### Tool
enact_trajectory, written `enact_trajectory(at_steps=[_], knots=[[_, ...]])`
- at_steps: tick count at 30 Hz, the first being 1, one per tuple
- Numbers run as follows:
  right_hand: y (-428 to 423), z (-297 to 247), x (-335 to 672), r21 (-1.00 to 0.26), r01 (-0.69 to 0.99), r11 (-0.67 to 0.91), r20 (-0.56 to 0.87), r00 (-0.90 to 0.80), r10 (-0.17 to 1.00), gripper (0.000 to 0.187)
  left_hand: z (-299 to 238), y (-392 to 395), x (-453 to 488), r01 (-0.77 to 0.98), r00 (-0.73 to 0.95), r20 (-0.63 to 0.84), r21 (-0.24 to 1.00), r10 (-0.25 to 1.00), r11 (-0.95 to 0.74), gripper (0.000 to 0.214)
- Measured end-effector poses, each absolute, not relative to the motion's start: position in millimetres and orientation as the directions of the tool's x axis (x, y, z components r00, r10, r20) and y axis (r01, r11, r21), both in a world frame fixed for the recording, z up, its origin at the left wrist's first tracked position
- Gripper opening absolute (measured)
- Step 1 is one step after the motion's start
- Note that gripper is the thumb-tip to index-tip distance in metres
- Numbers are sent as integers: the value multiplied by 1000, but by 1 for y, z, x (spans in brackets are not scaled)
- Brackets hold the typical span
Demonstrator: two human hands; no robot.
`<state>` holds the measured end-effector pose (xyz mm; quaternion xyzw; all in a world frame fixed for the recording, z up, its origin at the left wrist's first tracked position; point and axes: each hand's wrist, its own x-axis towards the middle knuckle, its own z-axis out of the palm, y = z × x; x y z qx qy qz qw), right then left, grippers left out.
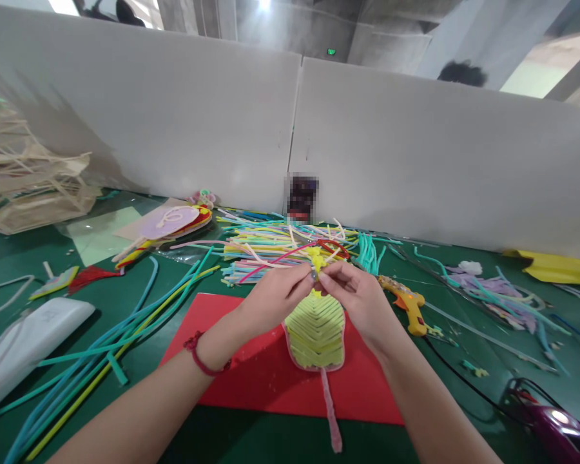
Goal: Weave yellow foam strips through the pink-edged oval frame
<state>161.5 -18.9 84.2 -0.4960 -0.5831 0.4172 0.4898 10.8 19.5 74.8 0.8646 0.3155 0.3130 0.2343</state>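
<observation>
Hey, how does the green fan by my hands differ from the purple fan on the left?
The green fan has slanting ridges, while the purple fan looks flat, with a pale looped design. The green fan is over the red sheet; the purple fan overlaps a red-and-yellow piece. Both look rounded.

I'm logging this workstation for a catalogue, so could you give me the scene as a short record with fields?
Left hand: the left hand pinches a small yellow piece
Right hand: the right hand meets it there, fingertips together
Below hands: yellow-green leaf-shaped panel with pink stem
Under panel: red sheet
Right side: yellow glue gun
Left side: long blue-green and yellow strips
Unclear: whether piece and panel are joined
</observation>
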Motion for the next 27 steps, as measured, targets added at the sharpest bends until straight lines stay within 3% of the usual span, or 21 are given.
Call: enact_trajectory(at_steps=[8, 18, 27], knots=[[-19, 88, 167, -988, 133, 76, 61, -113, 992, 21, 77, 20, 8, 310, 651, 348, 690, 675, -654, 27], [-20, 89, 165, -989, 151, 4, -5, -59, 998, 22, 75, 17, 10, 481, 647, 349, 503, 678, -718, 25], [-19, 84, 163, -983, 142, 116, 110, -55, 992, 15, 76, 14, 13, 548, 628, 352, 434, 694, -715, 27]])
